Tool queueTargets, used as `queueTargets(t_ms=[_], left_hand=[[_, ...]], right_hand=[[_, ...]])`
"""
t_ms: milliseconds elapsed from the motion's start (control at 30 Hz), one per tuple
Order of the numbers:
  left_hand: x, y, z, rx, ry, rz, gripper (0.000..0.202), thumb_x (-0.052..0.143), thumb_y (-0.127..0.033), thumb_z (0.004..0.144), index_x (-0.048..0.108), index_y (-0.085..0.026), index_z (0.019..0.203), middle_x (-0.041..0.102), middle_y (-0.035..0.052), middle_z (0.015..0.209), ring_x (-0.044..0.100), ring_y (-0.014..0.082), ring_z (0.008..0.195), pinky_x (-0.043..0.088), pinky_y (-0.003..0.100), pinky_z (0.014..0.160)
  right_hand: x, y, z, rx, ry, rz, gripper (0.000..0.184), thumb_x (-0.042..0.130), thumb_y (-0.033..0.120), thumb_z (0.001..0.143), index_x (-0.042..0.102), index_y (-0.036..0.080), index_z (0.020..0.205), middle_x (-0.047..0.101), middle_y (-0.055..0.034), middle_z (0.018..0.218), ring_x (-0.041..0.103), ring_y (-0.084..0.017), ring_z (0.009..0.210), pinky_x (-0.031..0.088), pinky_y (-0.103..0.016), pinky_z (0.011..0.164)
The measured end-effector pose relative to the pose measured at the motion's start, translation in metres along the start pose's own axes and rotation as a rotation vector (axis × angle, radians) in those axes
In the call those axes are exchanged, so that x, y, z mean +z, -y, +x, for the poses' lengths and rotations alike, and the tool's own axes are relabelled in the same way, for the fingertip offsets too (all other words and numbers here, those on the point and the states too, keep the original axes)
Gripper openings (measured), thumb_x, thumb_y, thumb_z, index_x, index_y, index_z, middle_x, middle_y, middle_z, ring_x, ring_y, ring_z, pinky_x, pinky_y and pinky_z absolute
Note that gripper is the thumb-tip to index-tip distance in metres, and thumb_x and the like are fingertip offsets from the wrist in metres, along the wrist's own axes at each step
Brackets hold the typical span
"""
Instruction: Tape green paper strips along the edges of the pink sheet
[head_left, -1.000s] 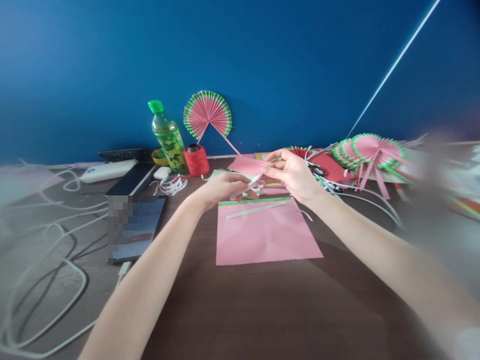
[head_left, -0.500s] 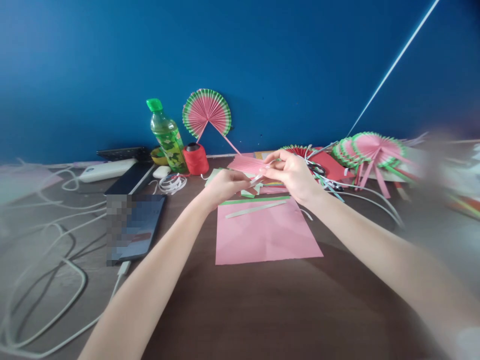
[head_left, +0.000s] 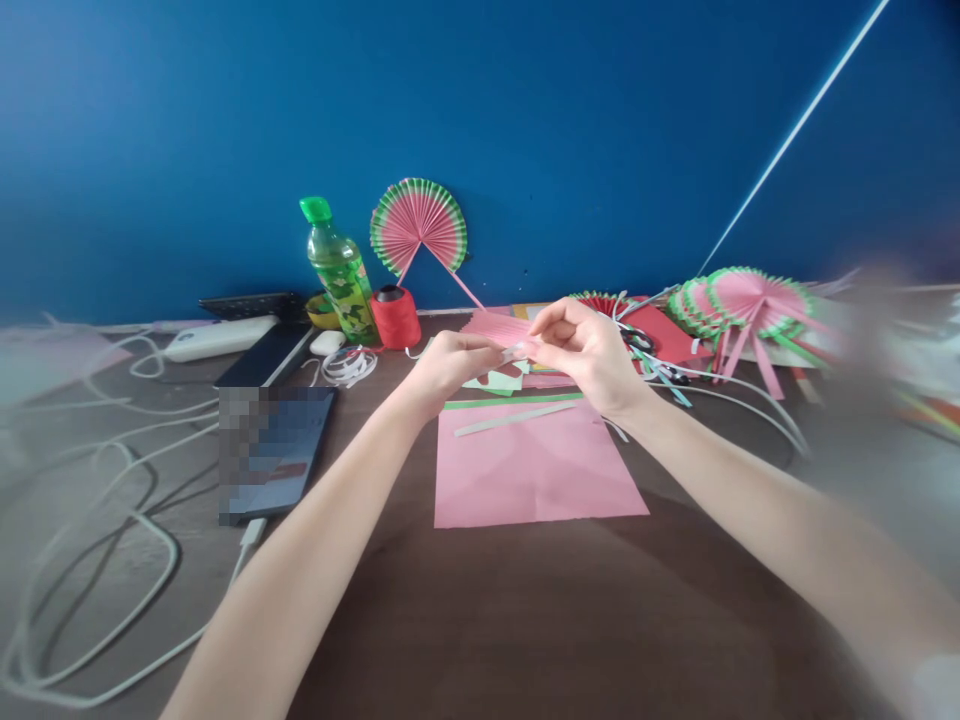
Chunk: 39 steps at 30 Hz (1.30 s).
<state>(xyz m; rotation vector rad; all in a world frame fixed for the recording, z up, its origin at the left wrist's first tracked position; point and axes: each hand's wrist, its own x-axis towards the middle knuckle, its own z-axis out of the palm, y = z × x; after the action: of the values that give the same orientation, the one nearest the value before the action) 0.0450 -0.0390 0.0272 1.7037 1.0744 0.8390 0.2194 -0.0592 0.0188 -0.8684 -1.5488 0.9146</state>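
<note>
Both hands meet above the far edge of a flat pink paper sheet (head_left: 536, 475). My left hand (head_left: 448, 370) pinches one end of a small white strip (head_left: 515, 351). At its other end, my right hand (head_left: 592, 355) is closed, with thumb and forefinger together on it. The strip's exact kind is too small to make out. A pale narrow strip (head_left: 510, 420) lies slantwise on the pink sheet, just below the green band (head_left: 517, 400) along its top edge. Behind the fingers lies pleated pink paper (head_left: 491, 324), partly hidden, with pale green paper scraps (head_left: 502, 380) in front.
A pink-green paper fan (head_left: 418, 215) leans on the blue wall, near a green bottle (head_left: 339, 275) and a red thread spool (head_left: 396, 318). More fans (head_left: 750, 300) lie right. At left are a phone (head_left: 289, 455), white cables (head_left: 169, 560) and a power bank (head_left: 219, 340).
My two hands have drawn slightly closer together around the white strip, which shows less between the fingers. The whole view has shifted slightly.
</note>
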Motion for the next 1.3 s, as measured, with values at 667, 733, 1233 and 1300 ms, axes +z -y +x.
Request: queueTargets(t_ms=[667, 733, 1233, 1300], left_hand=[[0.007, -0.003, 0.002, -0.272, 0.118, -0.564, 0.016, 0.056, -0.021, 0.066, 0.066, -0.010, 0.072, 0.065, 0.0041, 0.067, 0.040, 0.0067, 0.049, 0.032, 0.023, 0.049], [0.006, -0.001, 0.004, -0.297, 0.104, -0.573, 0.014, 0.055, -0.021, 0.067, 0.065, -0.010, 0.070, 0.064, 0.0039, 0.065, 0.040, 0.0068, 0.048, 0.032, 0.023, 0.048], [-0.029, 0.005, 0.003, -0.024, -0.258, 0.356, 0.022, 0.045, -0.024, 0.067, 0.064, -0.016, 0.058, 0.065, 0.0032, 0.066, 0.040, 0.0118, 0.053, 0.030, 0.023, 0.049], [-0.040, 0.006, 0.001, -0.099, -0.215, 0.594, 0.021, 0.050, -0.023, 0.067, 0.062, -0.018, 0.050, 0.063, 0.0026, 0.058, 0.042, 0.0125, 0.051, 0.029, 0.024, 0.050]], right_hand=[[0.002, -0.011, 0.004, 0.046, 0.008, 0.273, 0.032, 0.073, 0.043, 0.064, 0.051, 0.025, 0.078, 0.057, 0.0036, 0.067, 0.060, -0.015, 0.074, 0.046, -0.031, 0.069], [0.002, -0.009, 0.004, 0.055, 0.006, 0.261, 0.033, 0.073, 0.045, 0.063, 0.049, 0.026, 0.077, 0.058, 0.0033, 0.068, 0.060, -0.016, 0.076, 0.047, -0.032, 0.071], [-0.003, -0.011, 0.012, 0.256, 0.045, 0.401, 0.022, 0.072, 0.036, 0.067, 0.060, 0.023, 0.081, 0.066, 0.0015, 0.081, 0.062, -0.015, 0.082, 0.047, -0.030, 0.073], [-0.002, -0.011, 0.010, 0.295, 0.054, 0.416, 0.020, 0.073, 0.031, 0.065, 0.060, 0.022, 0.077, 0.066, 0.0014, 0.080, 0.062, -0.014, 0.080, 0.047, -0.029, 0.072]])
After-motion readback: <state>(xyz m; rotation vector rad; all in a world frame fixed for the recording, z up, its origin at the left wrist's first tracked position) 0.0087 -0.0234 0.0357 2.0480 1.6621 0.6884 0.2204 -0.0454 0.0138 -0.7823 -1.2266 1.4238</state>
